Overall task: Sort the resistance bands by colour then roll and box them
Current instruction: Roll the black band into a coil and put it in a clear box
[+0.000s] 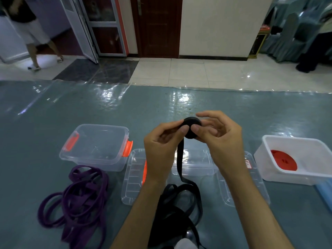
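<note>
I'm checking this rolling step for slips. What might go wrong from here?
The black roll is pinched only between both hands in mid-air, so it may spring loose and unwind. Its tail runs into a tangled black pile, which may snag. The purple bands lie close and may get dragged along.

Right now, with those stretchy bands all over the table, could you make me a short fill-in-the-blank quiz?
1. Both hands are rolling a band coloured ____.
2. The white box holds a rolled band coloured ____.
3. The loose heap lying left of the arms is ____.

Missing words: black; red; purple.
</note>
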A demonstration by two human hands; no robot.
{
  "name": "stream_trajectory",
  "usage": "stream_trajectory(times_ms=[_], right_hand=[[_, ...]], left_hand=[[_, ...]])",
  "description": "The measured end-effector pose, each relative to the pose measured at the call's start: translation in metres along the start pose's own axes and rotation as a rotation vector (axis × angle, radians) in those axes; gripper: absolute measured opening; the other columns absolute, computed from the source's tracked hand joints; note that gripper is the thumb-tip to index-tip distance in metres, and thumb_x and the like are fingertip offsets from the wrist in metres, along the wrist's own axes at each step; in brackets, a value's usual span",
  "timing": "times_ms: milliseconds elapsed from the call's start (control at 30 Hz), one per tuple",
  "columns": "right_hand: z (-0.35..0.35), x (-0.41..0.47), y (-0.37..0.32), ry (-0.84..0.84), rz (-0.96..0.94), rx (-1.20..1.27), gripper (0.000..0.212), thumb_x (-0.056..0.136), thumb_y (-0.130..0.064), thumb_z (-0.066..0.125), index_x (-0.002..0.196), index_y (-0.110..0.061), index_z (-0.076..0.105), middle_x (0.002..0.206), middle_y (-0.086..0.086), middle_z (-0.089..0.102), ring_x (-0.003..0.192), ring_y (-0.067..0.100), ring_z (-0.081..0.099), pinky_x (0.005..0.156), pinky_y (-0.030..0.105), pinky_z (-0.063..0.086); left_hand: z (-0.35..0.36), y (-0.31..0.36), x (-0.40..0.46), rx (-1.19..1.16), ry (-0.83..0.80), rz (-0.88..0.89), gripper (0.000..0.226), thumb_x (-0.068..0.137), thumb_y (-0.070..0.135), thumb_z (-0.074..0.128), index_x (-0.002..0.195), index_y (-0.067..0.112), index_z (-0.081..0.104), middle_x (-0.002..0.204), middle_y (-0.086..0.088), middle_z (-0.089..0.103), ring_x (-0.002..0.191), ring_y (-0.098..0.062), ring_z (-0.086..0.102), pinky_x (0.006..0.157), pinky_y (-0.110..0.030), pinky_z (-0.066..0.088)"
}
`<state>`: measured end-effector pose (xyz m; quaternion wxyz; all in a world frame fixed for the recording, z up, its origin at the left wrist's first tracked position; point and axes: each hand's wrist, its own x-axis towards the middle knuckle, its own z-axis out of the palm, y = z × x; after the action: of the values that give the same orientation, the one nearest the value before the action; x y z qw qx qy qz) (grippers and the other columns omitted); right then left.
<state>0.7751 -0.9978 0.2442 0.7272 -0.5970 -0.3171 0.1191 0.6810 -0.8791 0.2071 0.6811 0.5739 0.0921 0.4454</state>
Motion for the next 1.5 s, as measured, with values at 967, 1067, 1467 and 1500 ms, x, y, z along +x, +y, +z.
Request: stream_trajectory(times_ms=[967,1067,1467,1500], right_hand=[[-0.007,0.001,0.002,-0.032,0.066,0.089,0.014,0.095,-0.007,0.074,0.100,-0.019,0.076,0.099,0.003,0.079,0.094,0.027,0.080,0.078,0.034,0.065],[-0.013,0.002,0.006,-0.148,0.170,0.071,0.016,0.089,-0.006,0.080,0.090,-0.009,0.064,0.106,0.014,0.079,0.096,0.035,0.079,0.087,0.043,0.065],[-0.016,0.000,0.003,-0.133,0.176,0.044,0.033,0.079,-0.017,0.089,0.089,-0.009,0.058,0.101,0.016,0.079,0.088,0.039,0.080,0.081,0.050,0.066],[-0.018,0.001,0.001,-0.117,0.173,0.019,0.034,0.077,-0.019,0.089,0.089,-0.010,0.060,0.096,0.016,0.079,0.084,0.039,0.080,0.077,0.051,0.066]], left_hand=[[-0.015,0.013,0.011,-0.002,-0.186,-0.141,0.033,0.093,0.004,0.076,0.123,0.016,0.076,0.120,-0.007,0.079,0.115,-0.023,0.074,0.096,-0.027,0.057],[-0.016,0.014,0.013,0.081,-0.195,-0.086,0.028,0.097,0.002,0.071,0.124,0.011,0.075,0.116,-0.005,0.080,0.111,-0.019,0.075,0.093,-0.022,0.058],[-0.021,0.008,0.017,0.242,-0.316,0.002,0.028,0.094,0.005,0.075,0.120,0.015,0.077,0.109,-0.007,0.075,0.106,-0.027,0.074,0.095,-0.038,0.061],[-0.018,0.008,0.014,0.239,-0.287,0.004,0.028,0.092,0.007,0.078,0.117,0.020,0.078,0.108,-0.005,0.077,0.104,-0.027,0.075,0.093,-0.040,0.062]])
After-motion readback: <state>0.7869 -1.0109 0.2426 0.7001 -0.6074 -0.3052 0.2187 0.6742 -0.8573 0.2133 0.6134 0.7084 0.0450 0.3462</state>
